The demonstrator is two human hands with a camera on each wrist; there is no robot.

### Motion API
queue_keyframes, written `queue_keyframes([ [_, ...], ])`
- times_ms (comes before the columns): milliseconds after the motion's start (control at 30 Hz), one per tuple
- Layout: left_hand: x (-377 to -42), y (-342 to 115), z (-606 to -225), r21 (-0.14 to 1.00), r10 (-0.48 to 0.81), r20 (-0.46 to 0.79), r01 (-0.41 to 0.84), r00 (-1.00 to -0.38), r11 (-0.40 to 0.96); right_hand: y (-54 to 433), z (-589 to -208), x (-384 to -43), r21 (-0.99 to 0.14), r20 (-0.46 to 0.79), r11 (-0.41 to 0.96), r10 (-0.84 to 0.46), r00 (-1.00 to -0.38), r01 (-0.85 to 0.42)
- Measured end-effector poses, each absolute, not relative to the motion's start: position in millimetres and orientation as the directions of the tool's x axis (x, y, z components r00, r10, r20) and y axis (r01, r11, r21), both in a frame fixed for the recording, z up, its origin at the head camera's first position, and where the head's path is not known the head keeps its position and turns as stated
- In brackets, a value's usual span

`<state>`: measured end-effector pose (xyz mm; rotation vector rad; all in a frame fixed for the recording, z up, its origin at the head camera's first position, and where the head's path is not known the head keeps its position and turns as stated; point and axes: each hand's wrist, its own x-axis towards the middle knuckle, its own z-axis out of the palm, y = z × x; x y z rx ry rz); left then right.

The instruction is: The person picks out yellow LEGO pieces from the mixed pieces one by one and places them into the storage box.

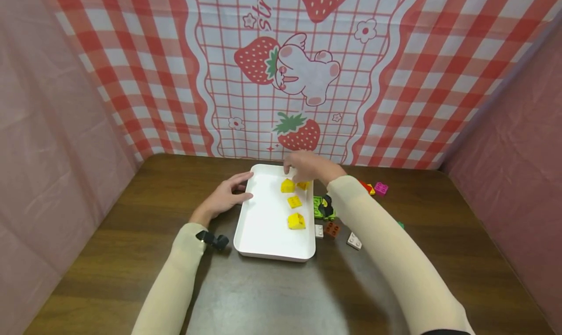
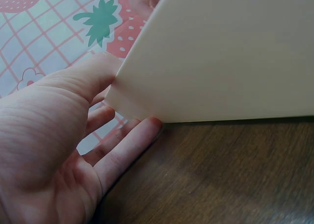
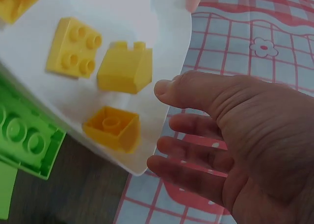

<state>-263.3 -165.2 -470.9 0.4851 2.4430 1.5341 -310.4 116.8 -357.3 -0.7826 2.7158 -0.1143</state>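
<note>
A white tray (image 1: 263, 227) stands on the table with several yellow toy bricks along its right side. Among them are a sloped brick (image 3: 125, 69), a flat studded brick (image 3: 73, 50) and an upturned brick (image 3: 113, 128) near the corner. At the tray's far left, my left hand (image 1: 224, 196) touches the wall with its thumb and fingers, which are spread and fairly straight. My right hand (image 1: 309, 167) hovers by the far right corner, beside the sloped brick. In the right wrist view its fingers are loosely bent, with nothing between them and the thumb.
Right of the tray lie green bricks (image 1: 318, 208), a black and yellow piece (image 1: 326, 206), a brown brick (image 1: 332, 229), white bricks (image 1: 354, 241) and a magenta brick (image 1: 381, 188). A strawberry-print cloth (image 1: 298, 81) hangs behind the table.
</note>
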Motion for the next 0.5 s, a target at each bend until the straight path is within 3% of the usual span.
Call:
queue_keyframes([
  [500, -263.9, -165.5, -472.9, 0.899, 0.384, -0.008, 0.161, -0.923, 0.408, 144.5, -360.2, -318.8, -0.114, -0.25, 0.843, -0.537, -0.806, -0.526],
])
